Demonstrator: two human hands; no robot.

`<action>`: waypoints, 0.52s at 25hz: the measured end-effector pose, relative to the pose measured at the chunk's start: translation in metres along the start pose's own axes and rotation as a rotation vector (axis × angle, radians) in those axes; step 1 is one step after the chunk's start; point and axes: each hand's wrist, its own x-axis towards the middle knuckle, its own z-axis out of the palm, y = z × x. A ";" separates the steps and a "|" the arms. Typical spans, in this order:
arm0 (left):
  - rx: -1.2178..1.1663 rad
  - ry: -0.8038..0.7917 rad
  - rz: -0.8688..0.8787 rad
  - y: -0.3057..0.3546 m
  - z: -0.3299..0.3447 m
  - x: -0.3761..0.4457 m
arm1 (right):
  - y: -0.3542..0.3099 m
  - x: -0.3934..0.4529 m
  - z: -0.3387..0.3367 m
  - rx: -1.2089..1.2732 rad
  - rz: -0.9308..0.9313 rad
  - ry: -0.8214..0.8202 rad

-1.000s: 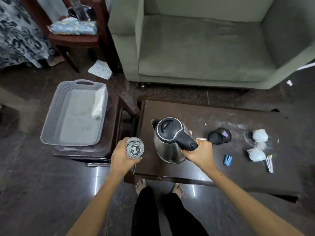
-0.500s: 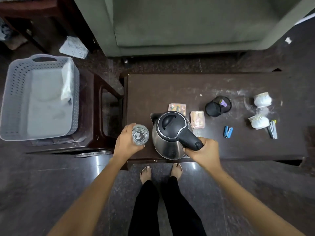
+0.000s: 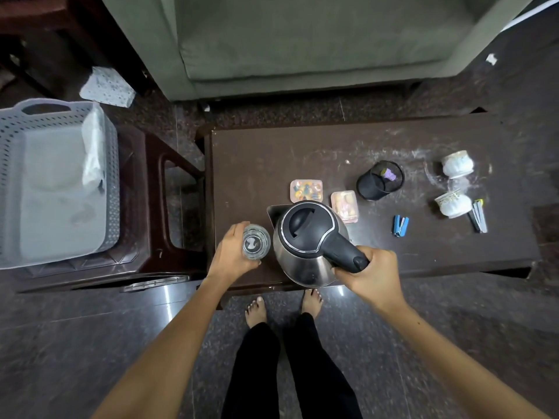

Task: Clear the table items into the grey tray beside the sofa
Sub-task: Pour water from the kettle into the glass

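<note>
My left hand (image 3: 231,254) grips a clear drinking glass (image 3: 256,242) at the front left corner of the dark brown table (image 3: 272,158). My right hand (image 3: 370,275) holds the black handle of a steel kettle (image 3: 308,241) with a black lid, over the table's front edge. On the table lie two pink packets (image 3: 306,190), a black mesh cup (image 3: 379,179), a blue stapler (image 3: 400,225), two white holders (image 3: 457,163) and a small metal tool (image 3: 478,211). The grey tray (image 3: 57,179) sits on a stool at the left with a white cloth in it.
A green sofa (image 3: 302,40) stands behind the table. The brown plastic stool (image 3: 169,164) under the tray sits close to the table's left side. A crumpled white paper (image 3: 107,87) lies on the floor beyond the tray. My bare feet (image 3: 284,305) stand at the table's front.
The view has tilted down, so the sofa and tray have slid up and left in frame. Both hands keep their hold on the glass and the kettle; two pink packets behind the kettle came into sight.
</note>
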 end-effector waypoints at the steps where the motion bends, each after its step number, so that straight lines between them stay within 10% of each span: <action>1: 0.005 -0.002 0.002 -0.001 0.002 0.002 | -0.001 0.000 -0.001 -0.003 0.000 0.000; 13: 0.068 -0.068 0.043 -0.003 0.003 0.004 | 0.002 -0.033 -0.008 -0.039 0.042 -0.024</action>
